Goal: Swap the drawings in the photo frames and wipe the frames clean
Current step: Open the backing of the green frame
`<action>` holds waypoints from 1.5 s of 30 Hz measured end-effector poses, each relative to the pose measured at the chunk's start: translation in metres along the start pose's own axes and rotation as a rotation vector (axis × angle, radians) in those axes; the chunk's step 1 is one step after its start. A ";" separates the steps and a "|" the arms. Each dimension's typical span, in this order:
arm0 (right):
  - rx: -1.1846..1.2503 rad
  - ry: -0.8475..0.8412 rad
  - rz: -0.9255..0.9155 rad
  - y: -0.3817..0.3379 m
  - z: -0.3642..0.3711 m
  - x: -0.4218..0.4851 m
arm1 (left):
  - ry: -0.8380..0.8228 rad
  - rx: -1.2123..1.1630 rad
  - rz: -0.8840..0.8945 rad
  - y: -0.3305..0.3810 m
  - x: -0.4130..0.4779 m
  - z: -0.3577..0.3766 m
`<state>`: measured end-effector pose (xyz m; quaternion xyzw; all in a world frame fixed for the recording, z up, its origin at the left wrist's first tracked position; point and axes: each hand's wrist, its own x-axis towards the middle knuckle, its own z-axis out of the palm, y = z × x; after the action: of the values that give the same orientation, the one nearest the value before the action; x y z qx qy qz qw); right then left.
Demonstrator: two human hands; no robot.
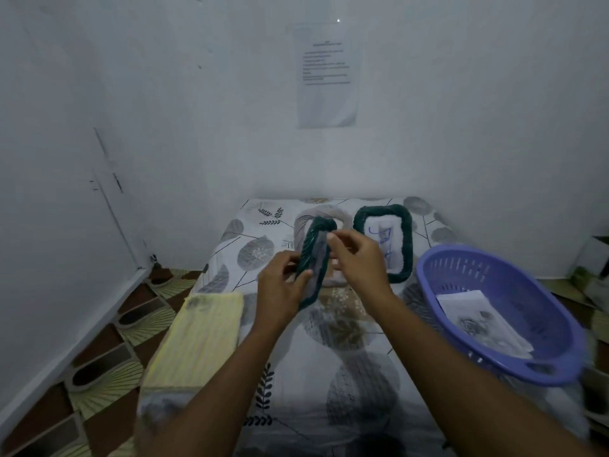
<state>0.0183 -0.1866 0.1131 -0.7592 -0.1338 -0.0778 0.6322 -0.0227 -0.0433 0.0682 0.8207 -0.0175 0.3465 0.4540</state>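
A dark green rope-edged photo frame [312,258] is held up on edge over the table, tilted, between both hands. My left hand [280,286] grips its lower left rim. My right hand [359,258] pinches at its upper right side, fingers on the back or the insert; which one I cannot tell. A second green frame [406,239] lies flat at the far right of the table with a white drawing in blue pen [384,237] in it. A beige frame [304,222] lies flat behind the held one, mostly hidden.
A folded yellow cloth [201,338] lies on the table's left edge. A purple plastic basket [494,311] on the right holds papers [478,321]. The table has a leaf-print cover [296,374]. White walls stand close behind and left; a printed sheet [326,74] hangs above.
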 end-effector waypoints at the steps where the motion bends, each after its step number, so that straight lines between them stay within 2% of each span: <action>1: 0.045 0.021 0.039 -0.003 -0.001 0.002 | -0.004 0.025 0.050 0.004 -0.003 0.005; 7: 0.131 0.119 0.139 -0.003 -0.015 0.006 | -0.153 0.056 0.196 0.021 -0.014 0.019; 10: 0.200 0.136 0.185 -0.003 -0.026 0.006 | -0.083 0.166 0.250 0.022 -0.011 0.016; 13: 0.306 0.109 0.213 -0.003 -0.041 0.005 | 0.001 0.202 0.064 0.012 0.000 0.008; 15: 0.342 0.088 0.229 0.001 -0.049 0.004 | -0.089 0.138 -0.151 0.005 0.009 0.004; 17: 0.355 0.052 0.250 0.007 -0.053 0.002 | -0.216 -0.044 -0.343 0.005 0.013 0.000; 19: 0.353 0.026 0.254 0.012 -0.056 -0.001 | -0.283 -0.181 -0.410 0.006 0.012 0.000; 23: 0.329 0.049 0.251 0.022 -0.055 -0.009 | -0.158 -0.065 -0.310 -0.001 0.005 0.005; 26: 0.331 0.064 0.256 0.031 -0.051 -0.016 | -0.020 -0.071 -0.262 -0.001 -0.002 0.009; 29: 0.298 0.080 0.224 0.037 -0.047 -0.022 | 0.043 -0.056 -0.245 0.001 -0.006 0.012; 34: 0.137 0.151 0.146 0.043 -0.043 -0.027 | 0.051 -0.077 -0.232 0.000 -0.012 0.015; 45: 0.082 0.167 0.138 0.054 -0.049 -0.025 | 0.015 -0.142 -0.259 -0.003 -0.018 0.018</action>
<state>0.0135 -0.2461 0.0647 -0.7309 -0.0313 -0.0914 0.6756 -0.0253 -0.0602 0.0490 0.7794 0.0674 0.2890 0.5517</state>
